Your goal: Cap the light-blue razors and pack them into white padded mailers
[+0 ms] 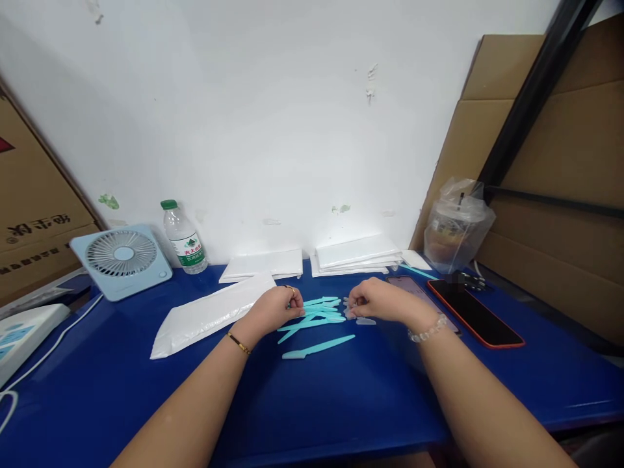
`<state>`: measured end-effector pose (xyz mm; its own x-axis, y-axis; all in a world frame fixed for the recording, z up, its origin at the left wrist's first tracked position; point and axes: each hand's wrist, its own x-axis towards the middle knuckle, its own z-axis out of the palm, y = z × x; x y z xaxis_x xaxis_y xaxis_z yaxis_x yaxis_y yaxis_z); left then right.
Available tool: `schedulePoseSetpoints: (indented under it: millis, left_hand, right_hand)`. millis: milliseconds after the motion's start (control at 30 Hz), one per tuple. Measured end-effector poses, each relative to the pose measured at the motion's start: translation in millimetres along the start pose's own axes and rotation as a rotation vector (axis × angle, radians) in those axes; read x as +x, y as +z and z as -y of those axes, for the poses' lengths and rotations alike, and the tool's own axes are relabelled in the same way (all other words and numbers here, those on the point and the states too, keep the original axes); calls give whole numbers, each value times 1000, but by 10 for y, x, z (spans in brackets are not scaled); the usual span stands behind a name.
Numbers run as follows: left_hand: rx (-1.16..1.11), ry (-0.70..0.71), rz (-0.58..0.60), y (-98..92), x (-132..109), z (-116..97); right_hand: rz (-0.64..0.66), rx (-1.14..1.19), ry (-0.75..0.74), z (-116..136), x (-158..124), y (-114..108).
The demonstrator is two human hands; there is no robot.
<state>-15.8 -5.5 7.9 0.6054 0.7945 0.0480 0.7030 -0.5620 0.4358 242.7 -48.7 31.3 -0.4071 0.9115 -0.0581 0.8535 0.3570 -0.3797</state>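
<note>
Several teal eyebrow razors point(322, 313) lie in a loose, crossed pile on the blue table. My left hand point(281, 307) is closed at the pile's left end, its fingertips pinching the end of a razor. One separate eyebrow razor point(319, 348) rests nearer to me, apart from the pile. Just right of the pile are a few small clear plastic caps point(365, 321). My right hand point(370, 301) reaches down among them, thumb and fingers pinched on a clear cap; the fingers partly hide it.
White padded mailers point(209, 315) lie at left, with more flat white packs point(358, 252) by the wall. A blue fan point(121, 257) and a water bottle point(184, 240) stand back left. Phones point(475, 313) and a bagged drink cup point(455, 231) are at right.
</note>
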Motion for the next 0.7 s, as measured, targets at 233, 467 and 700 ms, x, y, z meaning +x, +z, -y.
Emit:
schedulePoseSetpoints:
  millis: [233,467,700]
  left_hand:
    - [-7,43,-83,31,-8,-29]
    - [-388,11,-137,-21,24,-32]
    - [-923,-20,-19,-5,-25,-225]
  right_hand:
    - [37,8,-347,408,46,281]
    - [128,101,-392,564,65,441]
    - [-117,999,-210,471,187,391]
